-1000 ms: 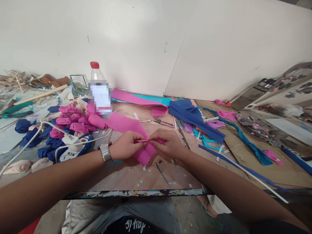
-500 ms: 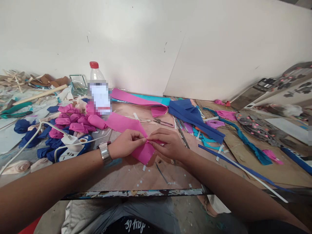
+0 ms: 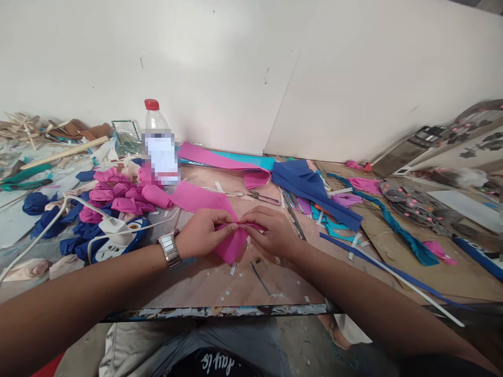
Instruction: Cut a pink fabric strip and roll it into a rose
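A long strip of pink fabric (image 3: 196,199) lies across the table from the bottle toward me. Its near end is folded between my two hands. My left hand (image 3: 204,231), with a metal watch on the wrist, pinches the fold from the left. Fingertip to fingertip with it, my right hand (image 3: 271,230) pinches the same fold from the right. A loose flap of the strip hangs below the fingers.
A plastic bottle (image 3: 159,149) with a red cap stands behind. Pink fabric rolls (image 3: 118,193) and blue ones (image 3: 37,201) are piled at left by a white glue gun (image 3: 113,235) and cord. Scissors (image 3: 259,197), blue fabric (image 3: 310,183) and teal strips lie right.
The fold of pink fabric has been drawn tighter and the hanging flap has become shorter. Both hands stay in the same spot, fingers shifting slightly.
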`<state>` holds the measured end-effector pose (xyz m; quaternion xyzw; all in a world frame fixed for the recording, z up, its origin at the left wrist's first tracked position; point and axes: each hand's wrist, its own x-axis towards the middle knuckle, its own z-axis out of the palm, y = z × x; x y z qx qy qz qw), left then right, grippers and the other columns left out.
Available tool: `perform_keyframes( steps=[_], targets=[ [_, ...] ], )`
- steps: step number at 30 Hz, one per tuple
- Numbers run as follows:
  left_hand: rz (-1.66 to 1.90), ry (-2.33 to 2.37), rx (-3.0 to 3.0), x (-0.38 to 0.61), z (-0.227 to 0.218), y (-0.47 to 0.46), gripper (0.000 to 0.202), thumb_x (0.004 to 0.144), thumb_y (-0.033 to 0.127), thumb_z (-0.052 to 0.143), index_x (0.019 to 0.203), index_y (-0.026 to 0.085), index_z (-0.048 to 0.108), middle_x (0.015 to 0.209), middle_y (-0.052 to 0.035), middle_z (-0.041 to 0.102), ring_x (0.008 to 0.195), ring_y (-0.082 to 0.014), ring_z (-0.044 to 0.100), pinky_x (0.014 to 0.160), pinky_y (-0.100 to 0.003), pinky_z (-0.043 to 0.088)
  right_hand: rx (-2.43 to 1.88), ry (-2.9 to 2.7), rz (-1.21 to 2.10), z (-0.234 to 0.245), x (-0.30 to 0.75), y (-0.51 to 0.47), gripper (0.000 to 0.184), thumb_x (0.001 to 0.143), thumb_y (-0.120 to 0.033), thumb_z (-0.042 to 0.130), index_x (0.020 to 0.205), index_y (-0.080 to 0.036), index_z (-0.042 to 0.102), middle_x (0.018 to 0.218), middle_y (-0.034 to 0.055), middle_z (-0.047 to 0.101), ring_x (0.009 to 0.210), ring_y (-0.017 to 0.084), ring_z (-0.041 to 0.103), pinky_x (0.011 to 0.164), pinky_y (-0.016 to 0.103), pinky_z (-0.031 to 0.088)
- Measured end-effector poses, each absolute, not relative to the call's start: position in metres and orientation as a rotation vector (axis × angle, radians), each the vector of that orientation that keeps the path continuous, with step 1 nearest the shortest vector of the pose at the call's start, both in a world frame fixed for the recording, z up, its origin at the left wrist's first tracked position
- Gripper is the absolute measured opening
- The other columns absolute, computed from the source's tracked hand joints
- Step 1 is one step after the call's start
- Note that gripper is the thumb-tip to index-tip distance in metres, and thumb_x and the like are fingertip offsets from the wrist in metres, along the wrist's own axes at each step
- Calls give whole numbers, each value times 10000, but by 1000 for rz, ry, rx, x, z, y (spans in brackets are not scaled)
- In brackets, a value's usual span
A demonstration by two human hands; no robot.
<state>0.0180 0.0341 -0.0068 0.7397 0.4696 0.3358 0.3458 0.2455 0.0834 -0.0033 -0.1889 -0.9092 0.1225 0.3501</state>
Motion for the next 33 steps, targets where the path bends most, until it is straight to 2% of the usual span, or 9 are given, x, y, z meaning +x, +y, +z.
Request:
perform_keyframes(
  steps=[9,20,26,33],
  targets=[
    [771,1314,2101,19,-1,29,379,1018,441,544,922,172,793,808,-41,774,693,-160,631,648,-282,381,-577,-2439,391,-6,242,79,38,1006,-199,613,1000,-207,649,947,78,714,877,224,654,774,343,525],
    [751,1391,2325,18,-5,27,303,1043,391,529,1067,229,785,954,-61,816,842,-217,732,725,-299,440,-582,-2451,409,-3,244,80,53,984,-207,638,1029,-210,667,978,91,729,918,237,664,819,372,541],
    [707,1415,2491,17,-9,29,271,1050,347,523,1039,222,763,903,-62,795,803,-213,714,684,-296,420,-573,-2466,393,-3,244,80,77,947,-170,650,1014,-203,670,973,90,734,918,238,666,817,375,548],
    [668,1397,2566,16,-9,29,273,1061,337,506,995,225,746,910,-48,785,807,-193,698,686,-290,426,-527,-2484,387,-2,244,82,42,968,-201,643,991,-220,672,956,83,739,903,234,665,812,376,547]
  ],
)
